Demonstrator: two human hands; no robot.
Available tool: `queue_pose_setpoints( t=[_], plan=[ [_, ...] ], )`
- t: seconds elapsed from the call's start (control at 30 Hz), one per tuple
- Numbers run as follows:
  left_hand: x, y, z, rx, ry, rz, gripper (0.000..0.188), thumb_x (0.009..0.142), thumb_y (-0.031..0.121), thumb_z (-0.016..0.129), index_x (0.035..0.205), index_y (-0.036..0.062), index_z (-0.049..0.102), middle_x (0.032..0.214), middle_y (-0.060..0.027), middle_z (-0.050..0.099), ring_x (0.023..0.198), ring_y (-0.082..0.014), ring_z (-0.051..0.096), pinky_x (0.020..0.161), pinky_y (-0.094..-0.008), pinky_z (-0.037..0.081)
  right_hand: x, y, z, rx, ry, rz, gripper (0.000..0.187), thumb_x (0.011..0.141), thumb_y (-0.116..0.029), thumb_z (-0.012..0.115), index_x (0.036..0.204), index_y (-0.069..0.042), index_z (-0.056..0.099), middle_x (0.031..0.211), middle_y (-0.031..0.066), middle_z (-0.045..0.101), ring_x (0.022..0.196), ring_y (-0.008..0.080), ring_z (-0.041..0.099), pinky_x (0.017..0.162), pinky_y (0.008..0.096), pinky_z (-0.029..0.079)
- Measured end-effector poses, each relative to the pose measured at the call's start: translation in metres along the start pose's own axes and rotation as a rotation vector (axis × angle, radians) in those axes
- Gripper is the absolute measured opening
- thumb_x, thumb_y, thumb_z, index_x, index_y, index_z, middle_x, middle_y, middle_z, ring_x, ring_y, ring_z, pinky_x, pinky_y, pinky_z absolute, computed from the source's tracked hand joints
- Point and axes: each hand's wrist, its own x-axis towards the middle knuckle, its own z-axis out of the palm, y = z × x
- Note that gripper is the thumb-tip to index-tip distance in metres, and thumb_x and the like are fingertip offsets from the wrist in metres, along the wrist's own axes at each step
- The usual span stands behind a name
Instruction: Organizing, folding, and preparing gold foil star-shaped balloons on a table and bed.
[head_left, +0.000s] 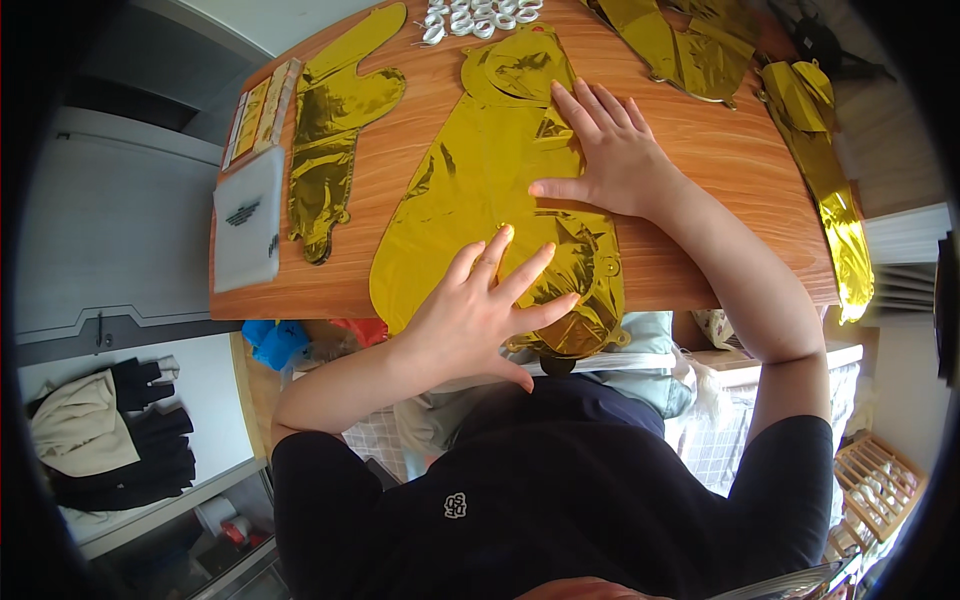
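A large deflated gold foil balloon (450,190) lies flat in front of me on the wooden table, its near end hanging slightly past the front edge. My right hand (615,155) rests with fingers spread along its right side, partly on the foil and partly on the wood. Over its near left part is my left hand (475,310), fingers stretched apart and holding nothing; I cannot tell whether the fingertips touch the foil. Creased, shiny folds show in the foil between and below the hands. Part of the balloon's near left edge is hidden by the left hand.
Another flat gold balloon (325,150) lies to the left, beside a translucent bag (250,220) and a flat pack (262,112). Several white ribbon rolls (483,18) sit at the back. More gold foil (700,50) lies far right, and a strip (848,240) droops over the right edge.
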Motion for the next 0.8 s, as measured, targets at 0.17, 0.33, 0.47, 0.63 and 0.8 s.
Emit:
queue_pose_setpoints(
  t=[0.17,0.33,0.47,0.63,0.8],
  plan=[
    [0.001,-0.002,-0.002,0.031,-0.004,0.018,0.102,0.064,0.082,0.067,0.151,0.0374,0.041,0.154,-0.0142,0.041,0.135,-0.0465,0.044,0.106,-0.0526,0.040,0.000,0.000,-0.005,0.004,-0.058,-0.002,0.140,0.058,-0.097,0.059,0.163,-0.013,0.016,0.163,0.0237,0.026,0.154,0.0370,0.019,0.125,0.0526,0.015],
    [0.002,-0.002,-0.003,0.038,-0.004,0.024,0.102,0.063,0.082,0.068,0.151,0.0373,0.041,0.153,-0.0140,0.042,0.134,-0.0460,0.045,0.104,-0.0514,0.041,0.000,0.001,-0.004,0.011,-0.074,0.003,0.141,0.058,-0.097,0.059,0.163,-0.014,0.016,0.164,0.0237,0.025,0.155,0.0372,0.018,0.126,0.0526,0.014],
    [0.002,-0.003,-0.002,0.032,0.004,0.028,0.103,0.063,0.082,0.068,0.151,0.0373,0.041,0.153,-0.0141,0.042,0.133,-0.0459,0.046,0.104,-0.0511,0.041,0.001,0.002,-0.004,0.035,-0.079,0.006,0.141,0.057,-0.097,0.060,0.163,-0.015,0.017,0.164,0.0242,0.025,0.154,0.0379,0.017,0.125,0.0533,0.013],
    [0.002,-0.003,-0.002,0.035,0.005,0.029,0.103,0.062,0.081,0.069,0.151,0.0373,0.041,0.152,-0.0144,0.042,0.133,-0.0457,0.046,0.104,-0.0509,0.041,0.001,0.000,-0.006,0.026,-0.084,0.003,0.143,0.054,-0.097,0.062,0.163,-0.015,0.017,0.164,0.0249,0.025,0.154,0.0388,0.017,0.125,0.0542,0.014],
    [0.001,-0.004,-0.001,0.038,0.009,0.030,0.103,0.063,0.081,0.069,0.151,0.0374,0.040,0.152,-0.0144,0.042,0.132,-0.0454,0.046,0.104,-0.0507,0.042,0.002,-0.003,-0.013,0.003,-0.132,0.021,0.143,0.055,-0.086,0.075,0.164,-0.018,0.012,0.166,0.0208,0.020,0.155,0.0368,0.015,0.126,0.0539,0.013]
  ],
)
